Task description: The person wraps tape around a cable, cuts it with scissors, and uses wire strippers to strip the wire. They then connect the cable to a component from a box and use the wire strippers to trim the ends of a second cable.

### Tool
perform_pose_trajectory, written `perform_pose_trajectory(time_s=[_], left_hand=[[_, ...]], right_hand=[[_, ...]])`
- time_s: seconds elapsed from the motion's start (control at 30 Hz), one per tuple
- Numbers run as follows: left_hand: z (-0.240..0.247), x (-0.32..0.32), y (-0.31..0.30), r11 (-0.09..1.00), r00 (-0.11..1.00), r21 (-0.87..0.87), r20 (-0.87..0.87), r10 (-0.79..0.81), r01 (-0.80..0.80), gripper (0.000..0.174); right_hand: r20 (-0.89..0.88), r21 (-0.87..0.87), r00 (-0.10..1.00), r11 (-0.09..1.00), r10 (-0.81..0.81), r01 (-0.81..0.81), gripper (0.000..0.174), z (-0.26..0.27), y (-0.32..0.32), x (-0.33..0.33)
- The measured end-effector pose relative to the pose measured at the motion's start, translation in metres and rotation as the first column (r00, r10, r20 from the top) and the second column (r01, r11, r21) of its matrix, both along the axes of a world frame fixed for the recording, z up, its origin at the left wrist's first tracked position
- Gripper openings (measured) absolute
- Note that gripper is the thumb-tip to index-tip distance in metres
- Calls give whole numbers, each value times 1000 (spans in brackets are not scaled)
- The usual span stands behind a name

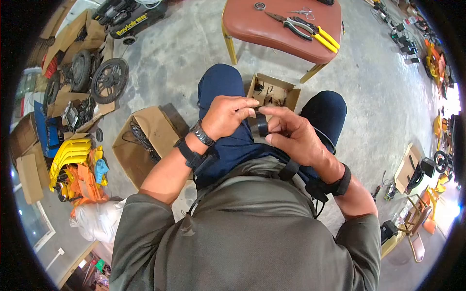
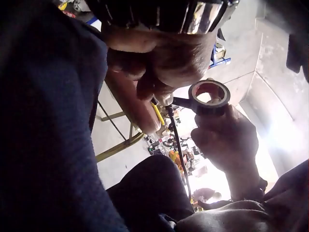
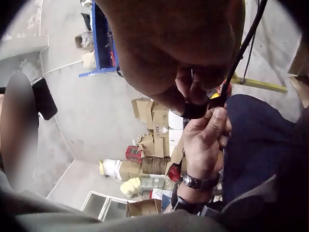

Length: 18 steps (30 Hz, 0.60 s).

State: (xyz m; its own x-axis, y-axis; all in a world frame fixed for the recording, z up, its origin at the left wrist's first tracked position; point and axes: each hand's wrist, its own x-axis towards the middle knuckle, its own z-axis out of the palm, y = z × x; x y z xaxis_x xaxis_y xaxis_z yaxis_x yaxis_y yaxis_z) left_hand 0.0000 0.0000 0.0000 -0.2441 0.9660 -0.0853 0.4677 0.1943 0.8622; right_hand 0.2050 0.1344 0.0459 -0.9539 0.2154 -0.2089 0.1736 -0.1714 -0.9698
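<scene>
In the head view my left hand [image 1: 224, 117] and right hand [image 1: 297, 137] meet over my lap. The left thumb and fingers pinch the end of a thin black cable [image 2: 176, 140], where a small pale piece [image 2: 167, 100] shows in the left wrist view. My right hand grips a roll of black tape [image 2: 218, 108], its hollow core facing the left wrist camera. A short strip of tape [image 2: 182, 102] stretches from the roll to the pale piece at the left fingertips. In the right wrist view the right hand hides much of the roll.
An open cardboard box [image 1: 291, 99] with small dark parts sits between my knees. Ahead, a brown stool [image 1: 242, 24] bears pliers [image 1: 298, 29], a yellow-handled tool [image 1: 326, 40], scissors [image 1: 305, 13] and a bearing [image 1: 260, 6]. Another box [image 1: 160, 128] with cables stands at left.
</scene>
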Motion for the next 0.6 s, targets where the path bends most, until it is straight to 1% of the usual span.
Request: perform_pose_trajectory(time_s=[0.07, 0.1, 0.17, 0.2, 0.3, 0.4, 0.5, 0.6], left_hand=[[3, -5, 1, 999, 993, -17, 111, -26, 28, 25], [5, -6, -7, 999, 981, -52, 192, 0, 10, 24], [-7, -9, 11, 1000, 936, -7, 351, 21, -20, 25], [4, -14, 9, 997, 914, -80, 404, 44, -13, 26], [6, -19, 7, 984, 875, -170, 483, 36, 54, 27], [7, -22, 7, 984, 843, -149, 538, 0, 95, 28], [9, -26, 8, 977, 828, -188, 560, 18, 106, 28], [13, -17, 9, 981, 776, -185, 627, 69, 62, 28]], right_hand=[[27, -37, 998, 998, 57, -56, 53, 7, -1, 2], [21, -49, 996, 995, 86, -85, 53, 8, -8, 4], [26, 45, 990, 989, 137, -138, 53, 11, 5, 4], [14, 66, 987, 985, 160, -161, 53, 8, 2, 3], [-13, 114, 975, 969, 223, -220, 55, 5, -3, 8], [37, 68, 966, 964, 255, -257, 51, 4, -6, 9], [49, 50, 961, 960, 273, -275, 47, 0, -9, 8], [62, 147, 952, 941, 299, -305, 44, -2, -10, 6]])
